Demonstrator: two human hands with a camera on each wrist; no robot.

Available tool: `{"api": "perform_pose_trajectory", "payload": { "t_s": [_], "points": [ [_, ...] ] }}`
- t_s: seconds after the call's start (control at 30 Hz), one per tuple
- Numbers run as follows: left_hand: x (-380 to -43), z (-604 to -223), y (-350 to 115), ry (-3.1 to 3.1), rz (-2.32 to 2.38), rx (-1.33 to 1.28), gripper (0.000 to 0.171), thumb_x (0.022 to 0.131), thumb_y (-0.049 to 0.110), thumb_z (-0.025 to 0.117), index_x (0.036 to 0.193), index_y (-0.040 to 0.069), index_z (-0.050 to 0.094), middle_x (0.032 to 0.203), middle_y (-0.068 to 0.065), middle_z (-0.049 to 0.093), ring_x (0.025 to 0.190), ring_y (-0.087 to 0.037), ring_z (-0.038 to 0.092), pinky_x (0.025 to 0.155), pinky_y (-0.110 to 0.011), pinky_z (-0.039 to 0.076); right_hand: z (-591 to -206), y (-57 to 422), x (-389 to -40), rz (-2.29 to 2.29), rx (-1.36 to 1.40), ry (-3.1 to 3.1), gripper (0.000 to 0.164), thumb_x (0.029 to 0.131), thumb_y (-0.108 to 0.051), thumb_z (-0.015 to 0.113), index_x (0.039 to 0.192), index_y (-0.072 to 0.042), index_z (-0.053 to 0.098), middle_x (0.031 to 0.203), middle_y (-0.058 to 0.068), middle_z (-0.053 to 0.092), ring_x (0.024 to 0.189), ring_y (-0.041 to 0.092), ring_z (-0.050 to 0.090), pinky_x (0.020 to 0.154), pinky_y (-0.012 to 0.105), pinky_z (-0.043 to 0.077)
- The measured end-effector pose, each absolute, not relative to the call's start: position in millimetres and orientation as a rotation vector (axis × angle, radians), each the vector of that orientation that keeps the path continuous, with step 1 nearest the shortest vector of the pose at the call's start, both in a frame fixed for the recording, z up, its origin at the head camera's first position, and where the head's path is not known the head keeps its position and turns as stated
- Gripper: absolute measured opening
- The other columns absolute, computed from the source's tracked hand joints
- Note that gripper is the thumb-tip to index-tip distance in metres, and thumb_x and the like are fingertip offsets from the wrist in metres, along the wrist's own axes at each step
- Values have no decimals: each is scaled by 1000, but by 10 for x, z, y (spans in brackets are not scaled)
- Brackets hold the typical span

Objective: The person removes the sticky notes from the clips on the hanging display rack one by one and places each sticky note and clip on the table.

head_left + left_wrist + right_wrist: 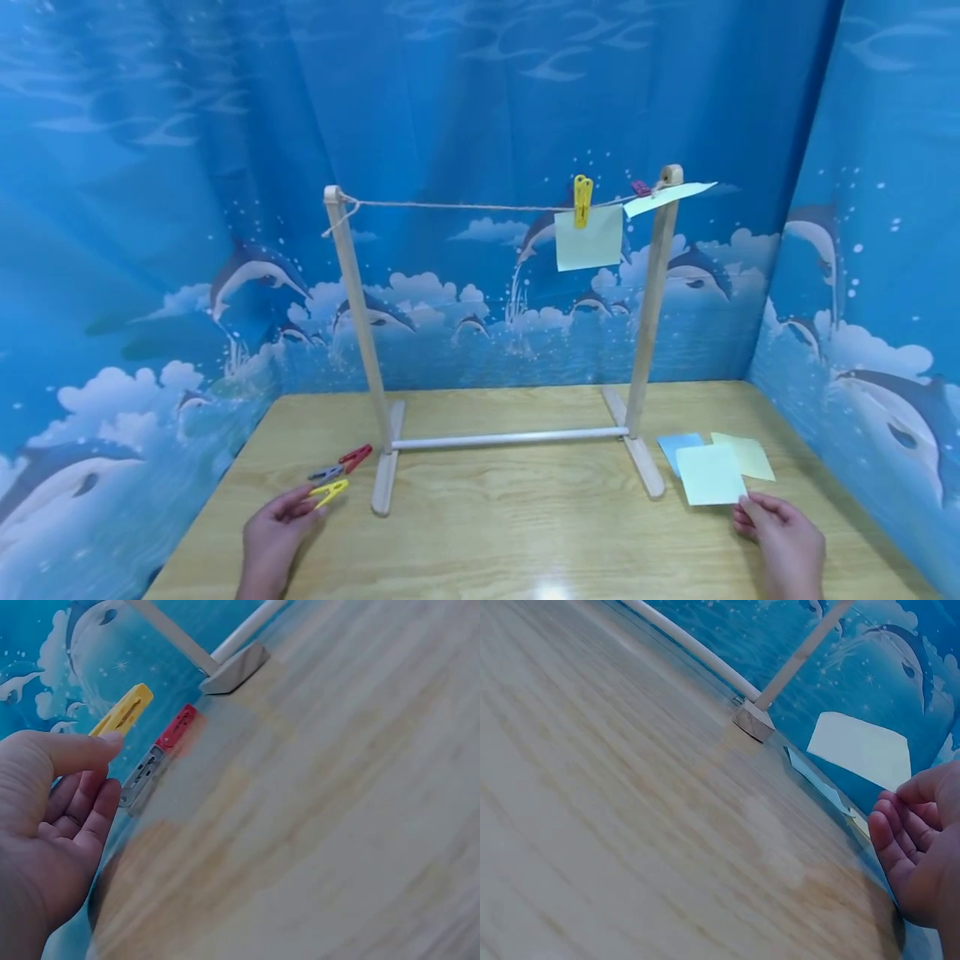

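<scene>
At the table's left, my left hand [277, 533] pinches a yellow clothespin [330, 493] between thumb and fingers. Just beyond it lie a grey clothespin [326, 475] and a red clothespin [356, 457]. My right hand [783, 537] holds a pale green paper square [711, 475] by its near right corner. Under and behind that square, a blue paper [675, 447] and a pale yellow paper [752, 457] rest on the table. In the right wrist view the held paper [862, 750] is raised above the others.
A wooden stand [651, 325] carries a string [457, 205] between two posts. On it, a yellow clothespin [582, 200] clips one pale paper [589, 246]; a dark red clothespin [640, 188] is beside a second, tilted paper [670, 197]. A white bar [510, 437] joins the feet.
</scene>
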State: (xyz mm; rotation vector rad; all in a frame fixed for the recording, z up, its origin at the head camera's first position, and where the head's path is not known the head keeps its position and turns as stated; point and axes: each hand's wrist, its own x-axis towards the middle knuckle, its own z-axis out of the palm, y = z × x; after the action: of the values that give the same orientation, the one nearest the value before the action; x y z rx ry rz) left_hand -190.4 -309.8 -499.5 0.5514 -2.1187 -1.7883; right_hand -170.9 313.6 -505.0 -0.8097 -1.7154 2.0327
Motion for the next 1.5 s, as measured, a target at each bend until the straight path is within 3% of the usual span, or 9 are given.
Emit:
{"api": "perform_pose_trajectory", "payload": {
  "t_s": [0.1, 0.2, 0.33, 0.47, 0.83, 1.0, 1.2, 1.5],
  "points": [
    [-1917, -5015, -3079, -2169, -1729, 515, 52, 72, -9, 77, 122, -7, 62, 84, -2, 71, 74, -2, 64, 67, -17, 54, -5056, 3149, -1715, 1902, -816, -1867, 13, 92, -4, 65, 83, -14, 66, 68, -4, 68, 61, 11, 66, 56, 25, 57],
    [-1924, -5040, -3057, -2205, -1641, 501, 49, 71, -11, 76, 118, -8, 64, 84, -6, 71, 71, -1, 62, 64, -16, 53, -5063, 3136, -1728, 1778, -802, -2002, 3, 92, -6, 64, 94, -4, 66, 67, -2, 69, 58, 13, 65, 54, 26, 56],
    [-1923, -5092, -3041, -2281, -1524, 467, 45, 70, -13, 76, 113, -9, 65, 87, -13, 72, 70, 0, 62, 65, -13, 52, -5085, 3119, -1741, 1609, -808, -2151, 25, 94, -10, 62, 111, 9, 61, 69, -2, 69, 57, 12, 63, 52, 25, 54],
    [-1930, -5122, -3034, -2345, -1451, 435, 45, 69, -12, 78, 112, -9, 66, 92, -16, 71, 72, 0, 62, 65, -12, 52, -5112, 3126, -1745, 1512, -857, -2225, 32, 94, -13, 59, 116, 10, 59, 71, 0, 69, 58, 10, 61, 48, 25, 50],
    [-1940, -5064, -3047, -2411, -1425, 400, 47, 71, -10, 78, 115, -10, 64, 98, -18, 71, 76, -1, 63, 68, -12, 52, -5134, 3073, -1751, 1281, -866, -2321, 30, 92, -16, 61, 109, 9, 63, 68, 5, 68, 52, 14, 58, 47, 28, 43],
    [-1946, -5068, -3046, -2407, -1441, 439, 49, 70, -9, 79, 117, -9, 63, 102, -20, 70, 76, -2, 63, 67, -12, 52, -5138, 3060, -1752, 1170, -844, -2351, 28, 90, -16, 63, 102, 9, 65, 65, 3, 66, 52, 12, 55, 53, 29, 39],
    [-1954, -5073, -3028, -2408, -1414, 495, 49, 70, -8, 80, 117, -6, 64, 109, -23, 67, 81, -10, 67, 66, -13, 52, -5162, 3070, -1756, 1111, -819, -2363, 28, 90, -20, 63, 98, 7, 67, 66, 4, 66, 55, 14, 54, 62, 34, 36],
    [-1961, -5082, -3008, -2376, -1443, 566, 52, 70, -7, 81, 119, -6, 63, 112, -25, 65, 88, -21, 68, 67, -17, 55, -5175, 3069, -1740, 1079, -772, -2387, 28, 90, -20, 66, 96, 7, 68, 69, 7, 67, 57, 13, 55, 63, 33, 38]
  ]
}}
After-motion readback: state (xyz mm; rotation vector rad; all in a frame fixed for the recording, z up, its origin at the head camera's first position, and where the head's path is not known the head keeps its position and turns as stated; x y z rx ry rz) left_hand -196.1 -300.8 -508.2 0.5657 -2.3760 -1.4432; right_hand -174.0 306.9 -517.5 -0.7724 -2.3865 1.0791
